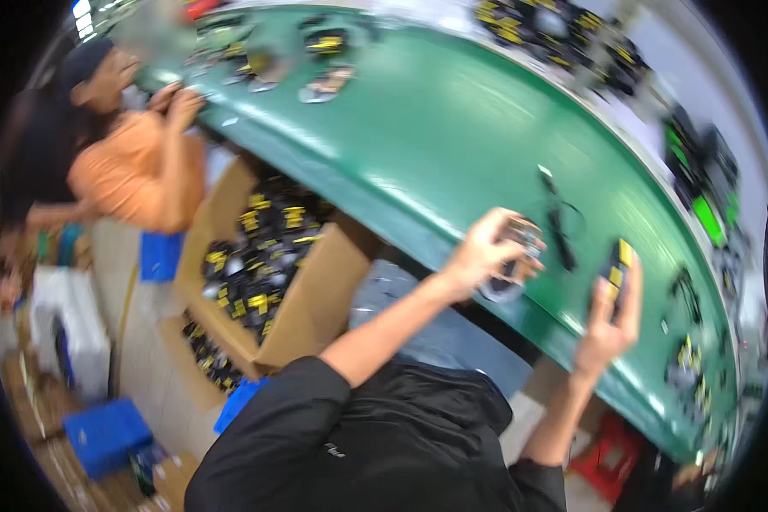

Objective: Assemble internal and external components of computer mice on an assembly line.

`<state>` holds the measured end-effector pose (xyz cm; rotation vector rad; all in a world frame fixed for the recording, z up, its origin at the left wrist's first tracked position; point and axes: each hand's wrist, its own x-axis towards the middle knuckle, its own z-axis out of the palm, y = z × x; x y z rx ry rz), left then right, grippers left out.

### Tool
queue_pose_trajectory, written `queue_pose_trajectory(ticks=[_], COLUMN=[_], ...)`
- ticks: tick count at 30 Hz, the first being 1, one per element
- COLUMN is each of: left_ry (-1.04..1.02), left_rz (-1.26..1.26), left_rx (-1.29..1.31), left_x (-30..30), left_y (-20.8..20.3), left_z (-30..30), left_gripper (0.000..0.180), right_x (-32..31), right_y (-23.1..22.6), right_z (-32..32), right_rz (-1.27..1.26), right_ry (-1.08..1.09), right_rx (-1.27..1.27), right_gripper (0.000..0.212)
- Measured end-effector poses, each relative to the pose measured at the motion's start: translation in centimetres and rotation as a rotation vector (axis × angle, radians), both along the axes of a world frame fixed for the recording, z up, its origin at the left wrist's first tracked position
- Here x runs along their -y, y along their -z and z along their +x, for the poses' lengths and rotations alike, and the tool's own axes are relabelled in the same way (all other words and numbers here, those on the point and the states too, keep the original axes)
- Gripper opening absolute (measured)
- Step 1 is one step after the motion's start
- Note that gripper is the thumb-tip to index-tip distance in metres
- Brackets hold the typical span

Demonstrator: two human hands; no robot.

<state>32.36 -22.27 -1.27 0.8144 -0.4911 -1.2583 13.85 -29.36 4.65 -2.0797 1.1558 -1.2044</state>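
Observation:
My left hand [483, 253] is closed around a small part with a shiny, partly clear top [523, 236], held over the near edge of the green table [435, 111]. Below those fingers a pale round piece [502, 290] shows; blur hides whether it belongs to the same part. My right hand [610, 328] grips a black-and-yellow oblong part [620, 263], upright between thumb and fingers. On the tabletop between my hands lies a black cable [558, 224] with a loop and a light-coloured end.
Left of me stands an open cardboard box [311, 311] full of black-and-yellow parts. A person in an orange top [136, 162] works at the table's far left. Several parts [324, 64] lie up the table, with more [687, 367] at right. A red stool [608, 456] stands below.

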Motion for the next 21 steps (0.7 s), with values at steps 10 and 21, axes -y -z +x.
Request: queue_pose_trajectory(ticks=[10,21], left_ry=[-0.01,-0.254], left_rz=[-0.103,-0.052], left_rx=[-0.01,-0.132], left_x=[0.4,-0.4], left_y=[-0.3,-1.3], left_z=[-1.2,-1.7], left_gripper=[0.034,0.025], right_x=[-4.8,-5.5], right_y=[3.1,4.8], right_z=[6.4,6.4], right_rz=[-0.219,-0.018], right_ry=[-0.119,-0.254], right_rx=[-0.177,0.006], right_gripper=[0.051,0.071])
